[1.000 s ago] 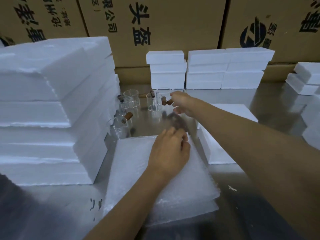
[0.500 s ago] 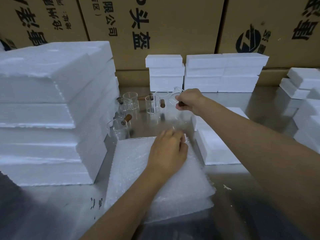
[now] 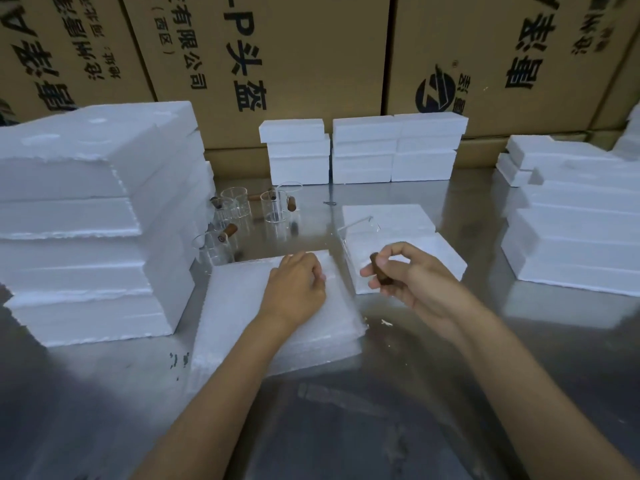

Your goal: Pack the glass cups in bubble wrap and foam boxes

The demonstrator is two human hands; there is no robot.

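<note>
Centrally, on a shiny metal table point(image 3: 415, 393), a person's left hand point(image 3: 296, 289) rests knuckles-up, fingers curled, pressing the far edge of a stack of bubble wrap sheets point(image 3: 249, 327). Just to its right, the right hand point(image 3: 408, 275) pinches the brown wooden handle point(image 3: 379, 273) of a clear glass cup point(image 3: 358, 237), held in the air above a low white foam box point(image 3: 398, 247). Farther back, more glass cups with wooden handles point(image 3: 256, 209) stand grouped on the table beside a tall pile of foam boxes point(image 3: 93, 216) at left. Smaller foam box stacks point(image 3: 363, 148) line the rear, against printed cardboard cartons point(image 3: 311, 53). More foam boxes point(image 3: 575, 226) sit at right.
</note>
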